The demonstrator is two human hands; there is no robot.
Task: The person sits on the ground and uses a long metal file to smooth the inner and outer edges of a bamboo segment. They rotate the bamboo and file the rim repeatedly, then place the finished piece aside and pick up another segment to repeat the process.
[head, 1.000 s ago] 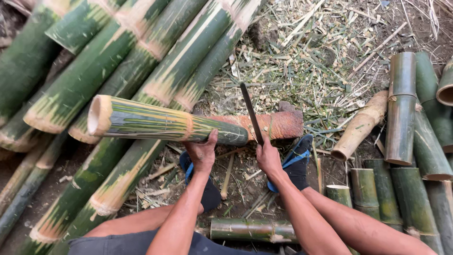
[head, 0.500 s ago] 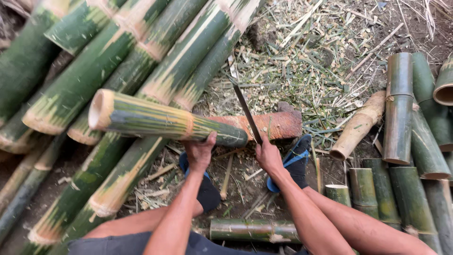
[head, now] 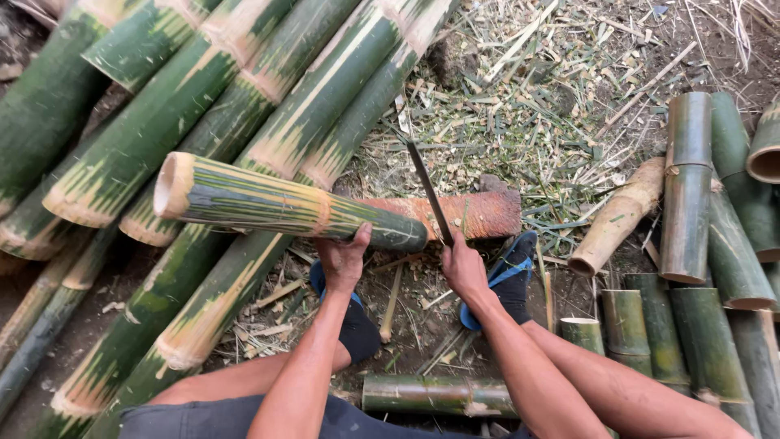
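Bamboo (head: 284,207) gripped from below by left hand (head: 343,258); right hand (head: 463,268) clasps blade (head: 429,193) at its end: trimming, likely needing a steady downstroke.

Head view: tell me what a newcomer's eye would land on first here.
At centre, the left hand props up a short green bamboo section, whose far end rests on a reddish wooden block. Beside it the right hand grips a dark long blade, raised upright by that end. Long green bamboo poles fan across the upper left, and cut bamboo lengths lie side by side on the right.
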